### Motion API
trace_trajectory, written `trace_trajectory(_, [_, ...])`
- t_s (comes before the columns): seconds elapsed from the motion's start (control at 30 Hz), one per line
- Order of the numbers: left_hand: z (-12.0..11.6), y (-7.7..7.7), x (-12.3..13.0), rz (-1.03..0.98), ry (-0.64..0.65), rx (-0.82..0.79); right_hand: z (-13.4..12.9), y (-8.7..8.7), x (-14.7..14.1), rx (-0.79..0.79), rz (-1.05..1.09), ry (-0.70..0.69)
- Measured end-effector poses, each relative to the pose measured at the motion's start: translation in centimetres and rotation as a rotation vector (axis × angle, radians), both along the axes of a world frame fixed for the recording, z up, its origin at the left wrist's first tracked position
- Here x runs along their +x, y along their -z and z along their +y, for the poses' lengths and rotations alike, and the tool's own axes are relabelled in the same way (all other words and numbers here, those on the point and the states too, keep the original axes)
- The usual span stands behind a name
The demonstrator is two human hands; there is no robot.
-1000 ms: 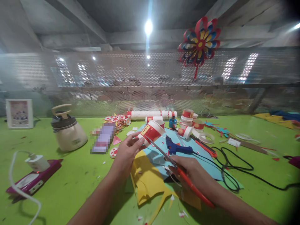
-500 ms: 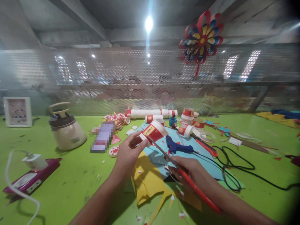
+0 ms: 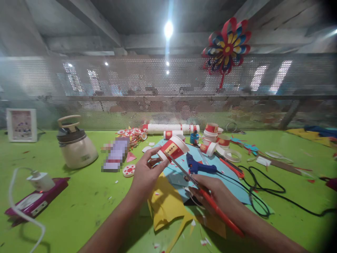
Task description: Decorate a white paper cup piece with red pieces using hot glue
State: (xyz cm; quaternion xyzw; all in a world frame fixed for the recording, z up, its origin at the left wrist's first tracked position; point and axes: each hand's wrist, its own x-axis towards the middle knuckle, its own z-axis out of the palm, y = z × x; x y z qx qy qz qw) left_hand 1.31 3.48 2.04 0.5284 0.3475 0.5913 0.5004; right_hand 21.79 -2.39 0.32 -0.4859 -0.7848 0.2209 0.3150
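Observation:
My left hand point(image 3: 149, 167) grips a red and white paper cup point(image 3: 173, 147), tilted on its side with the rim toward the right. In my right hand point(image 3: 210, 186) is a pair of scissors point(image 3: 217, 207) with red handles. Their blades point up and left, and the tips touch or overlap the cup's printed side near my left fingers. Whether the blades are cutting there I cannot tell. Below the cup lies yellow paper point(image 3: 167, 203) with cut edges. A blue glue gun point(image 3: 201, 166) rests on light blue paper point(image 3: 234, 186) just beyond my right hand.
More paper cups point(image 3: 210, 130) and a tape roll point(image 3: 233, 155) stand at the back right, near a red utility knife point(image 3: 233, 167). A black cord point(image 3: 265, 189) loops on the right. Leftward are a bottle point(image 3: 76, 147), a phone point(image 3: 116, 154) and a purple power strip point(image 3: 39, 200).
The cup has turned slightly in my left hand, and my left fingers have shifted a little on it. The scissors stay at nearly the same place. The whole view has moved slightly.

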Motion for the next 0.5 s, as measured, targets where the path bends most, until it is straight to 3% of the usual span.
trace_trajectory(0.23, [-0.12,0.17,0.20,0.009,-0.028,0.005,-0.26,0.28,0.15,0.018,-0.063,0.055])
trace_trajectory(0.5, [0.45,0.05,-0.34,-0.146,0.054,-0.090,-0.13,0.28,0.03,0.029,-0.075,0.041])
